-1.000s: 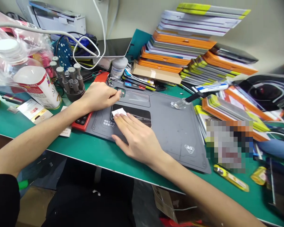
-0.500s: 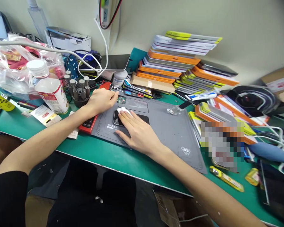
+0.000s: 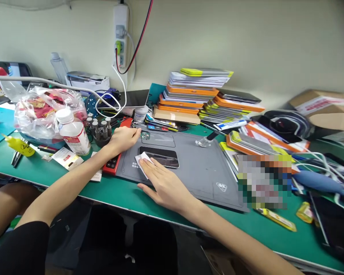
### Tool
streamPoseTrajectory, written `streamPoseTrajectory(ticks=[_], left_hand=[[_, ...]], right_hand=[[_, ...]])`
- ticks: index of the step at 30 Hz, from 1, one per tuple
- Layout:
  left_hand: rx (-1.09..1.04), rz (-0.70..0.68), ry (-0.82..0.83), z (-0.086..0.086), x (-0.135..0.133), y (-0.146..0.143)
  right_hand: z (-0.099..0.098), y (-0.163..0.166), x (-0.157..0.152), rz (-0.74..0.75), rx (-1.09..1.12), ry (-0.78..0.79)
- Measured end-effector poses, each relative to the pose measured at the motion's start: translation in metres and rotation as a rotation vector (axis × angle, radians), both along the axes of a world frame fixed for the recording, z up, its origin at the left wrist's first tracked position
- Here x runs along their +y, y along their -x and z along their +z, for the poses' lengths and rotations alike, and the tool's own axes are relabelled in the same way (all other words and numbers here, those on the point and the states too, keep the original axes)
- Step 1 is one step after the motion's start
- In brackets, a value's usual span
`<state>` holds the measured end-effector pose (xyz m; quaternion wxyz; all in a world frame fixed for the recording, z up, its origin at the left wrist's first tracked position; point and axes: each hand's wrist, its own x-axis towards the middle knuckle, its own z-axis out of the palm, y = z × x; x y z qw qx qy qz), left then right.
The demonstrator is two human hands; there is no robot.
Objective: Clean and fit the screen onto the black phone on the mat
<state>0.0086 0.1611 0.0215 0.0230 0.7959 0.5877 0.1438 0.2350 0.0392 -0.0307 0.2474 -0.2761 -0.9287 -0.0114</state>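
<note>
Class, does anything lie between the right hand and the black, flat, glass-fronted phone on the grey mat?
Yes: a thin white sheet, cloth or paper, lies under the fingers of the right hand, overlapping the left end of the black phone. Nothing visible stands between the hand and the rest of the phone.

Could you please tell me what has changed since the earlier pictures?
The right hand and the white cloth under its fingers have moved toward the phone's near left end, uncovering most of its screen. Nothing was visibly let go. The left hand stays curled by the mat's far left corner.
</note>
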Motion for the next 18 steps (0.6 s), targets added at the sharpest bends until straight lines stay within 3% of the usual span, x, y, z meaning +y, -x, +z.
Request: streamPoseTrajectory(ticks=[11, 14, 18], left_hand=[[0.0, -0.02, -0.003, 0.001, 0.004, 0.002], [0.005, -0.002, -0.017, 0.001, 0.003, 0.001], [0.025, 0.016, -0.022, 0.0, 0.002, 0.0]], right_hand=[[-0.015, -0.086, 0.003, -0.367, -0.023, 0.123], [-0.015, -0.084, 0.013, -0.447, -0.056, 0.202], [-0.007, -0.055, 0.033, -0.508, -0.096, 0.267]])
